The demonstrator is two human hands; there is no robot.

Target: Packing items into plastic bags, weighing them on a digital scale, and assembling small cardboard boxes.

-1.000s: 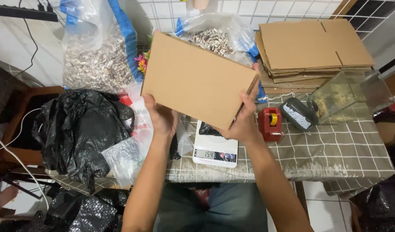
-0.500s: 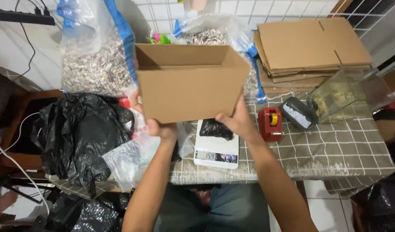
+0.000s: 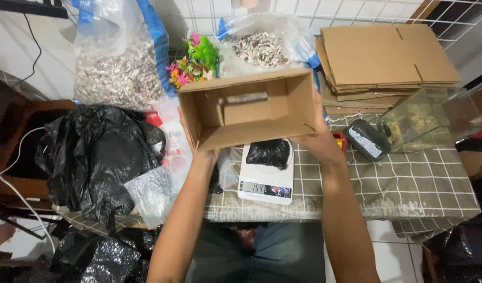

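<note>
Fingers of both hands grip open cardboard box (image 3: 248,107), mostly hidden behind it.

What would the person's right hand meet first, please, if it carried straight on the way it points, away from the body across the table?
Probably the stack of flattened cardboard boxes, just beyond the right hand, which grips the open cardboard box. Depth is unclear, so this is a guess.

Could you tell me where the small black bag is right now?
The small black bag sits on the white scale, centre of the head view, just below the held cardboard box.
</note>
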